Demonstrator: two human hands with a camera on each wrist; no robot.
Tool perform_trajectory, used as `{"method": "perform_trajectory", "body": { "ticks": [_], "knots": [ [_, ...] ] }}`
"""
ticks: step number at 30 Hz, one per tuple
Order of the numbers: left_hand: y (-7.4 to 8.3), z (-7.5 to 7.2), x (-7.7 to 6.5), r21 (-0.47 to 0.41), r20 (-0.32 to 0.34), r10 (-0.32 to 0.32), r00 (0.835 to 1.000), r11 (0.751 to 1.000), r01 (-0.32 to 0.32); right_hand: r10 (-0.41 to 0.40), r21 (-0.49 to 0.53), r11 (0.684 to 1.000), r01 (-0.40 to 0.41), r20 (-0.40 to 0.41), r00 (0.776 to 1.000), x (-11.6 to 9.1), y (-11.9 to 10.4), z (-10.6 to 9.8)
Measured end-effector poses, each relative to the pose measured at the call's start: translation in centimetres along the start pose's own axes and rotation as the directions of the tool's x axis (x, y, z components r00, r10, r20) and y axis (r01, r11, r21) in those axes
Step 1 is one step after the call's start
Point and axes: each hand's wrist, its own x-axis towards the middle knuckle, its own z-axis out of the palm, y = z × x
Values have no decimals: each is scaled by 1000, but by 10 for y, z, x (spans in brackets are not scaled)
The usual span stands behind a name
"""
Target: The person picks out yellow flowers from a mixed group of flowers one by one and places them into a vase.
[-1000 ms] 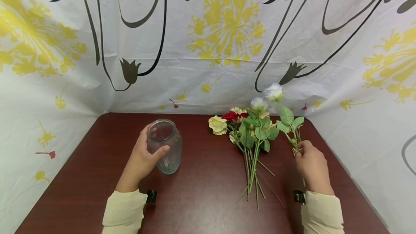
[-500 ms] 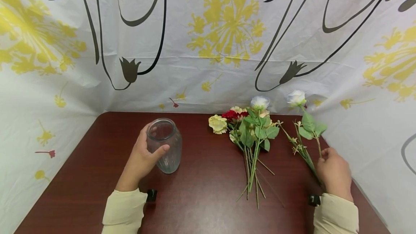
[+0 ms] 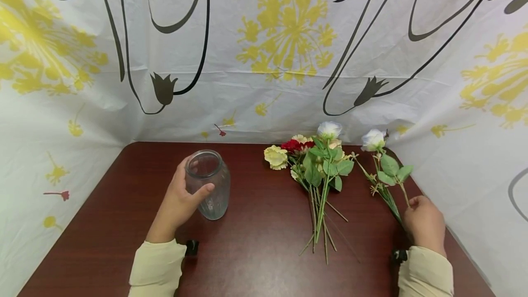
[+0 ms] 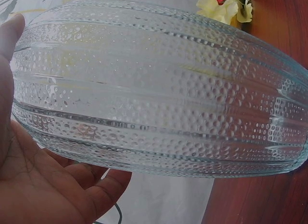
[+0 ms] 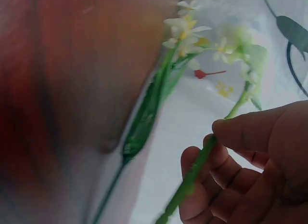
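Left hand is wrapped round the jar, thumb across the front of the glass, palm and fingers behind it. The left wrist view fills up with that jar: ribbed, dotted clear glass lying against the open palm, fingers curled under it. The jar stands upright on the tabletop, left of the middle, mouth up, nothing inside.

Over to the right hand, down by the right edge of the tabletop. It pinches the thin green stem of a white rose between thumb and fingers; the right wrist view shows the thumb pressed onto the stem with the fingers curled beneath it. The rose leans away from the hand toward the back right corner, its bloom up near the cloth, green leaves halfway along the stem. Just beside that stem lies a sprig of small pale blossoms, running the same way; its lower end vanishes at the hand, and whether the hand holds it too cannot be told.

Between the two hands, right of the middle, lies the bunch: a cream bloom on its left, red in the middle, another white rose at the far end, green leaves below, and bare stems fanning toward the near edge.

Behind and to both sides hangs a white cloth printed with yellow flowers and dark curling lines. Cream sleeves cover both forearms.
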Motion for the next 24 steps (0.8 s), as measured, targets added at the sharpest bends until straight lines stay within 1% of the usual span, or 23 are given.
{"method": "perform_trajectory", "body": {
  "ticks": [4,6,16,24],
  "knots": [
    [0,0,0,6,2,-8,1000,1000,8,22,-25,999,-20,63,998,1,6,5],
    [0,0,0,8,3,-10,1000,1000,10,39,-27,999,-37,80,996,2,8,6],
    [1,0,0,4,1,-3,1000,1000,3,25,-16,1000,-23,121,992,5,12,10],
    [0,0,0,-4,3,3,1000,1000,-3,-7,11,1000,5,117,993,6,4,5]
  ]
}}
